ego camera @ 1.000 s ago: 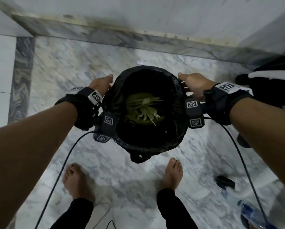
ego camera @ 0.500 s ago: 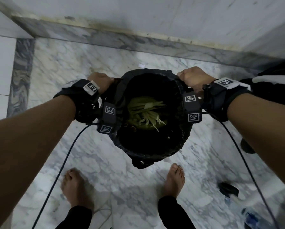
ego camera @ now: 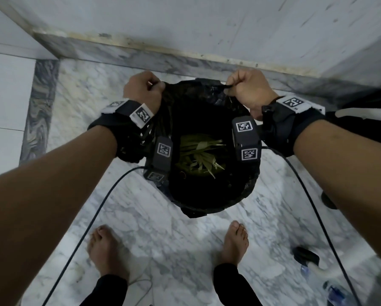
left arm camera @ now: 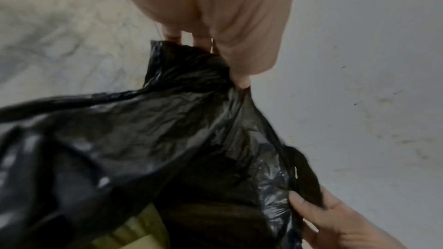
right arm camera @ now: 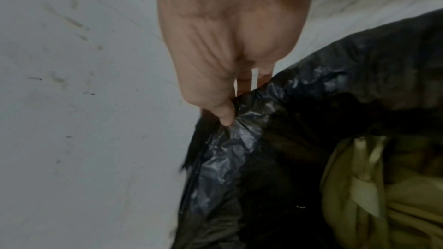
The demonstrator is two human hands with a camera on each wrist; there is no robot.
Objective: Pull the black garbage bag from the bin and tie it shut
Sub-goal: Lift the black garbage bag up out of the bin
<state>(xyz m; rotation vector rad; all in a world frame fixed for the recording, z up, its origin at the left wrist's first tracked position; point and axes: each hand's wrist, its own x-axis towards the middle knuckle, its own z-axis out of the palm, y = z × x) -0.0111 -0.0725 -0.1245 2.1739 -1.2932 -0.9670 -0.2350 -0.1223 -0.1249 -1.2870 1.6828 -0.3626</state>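
A black garbage bag [ego camera: 198,100] lines a round bin [ego camera: 211,206] on the marble floor, its mouth wide and green leaves [ego camera: 200,157] lying inside. My left hand [ego camera: 142,90] grips the bag's far-left rim in a fist. My right hand [ego camera: 245,89] pinches the far-right rim, which stretches taut between the two fists. In the left wrist view the left hand [left arm camera: 215,44] bunches the plastic [left arm camera: 148,120], and the right hand [left arm camera: 335,219] shows at lower right. In the right wrist view the thumb of my right hand [right arm camera: 227,101] presses the crinkled rim [right arm camera: 235,139]. The bin's body is hidden by the bag.
A wall with a grey marble skirting [ego camera: 163,58] runs close behind the bin. My bare feet [ego camera: 105,250] stand in front of it. Black cables [ego camera: 92,217] trail from both wrists. A blue bottle [ego camera: 337,292] and dark objects [ego camera: 306,257] lie at lower right.
Both hands went from resting beside the rim to closing on it, then lifted the bag's edge up and toward the wall; the plastic has come off the bin's far rim.
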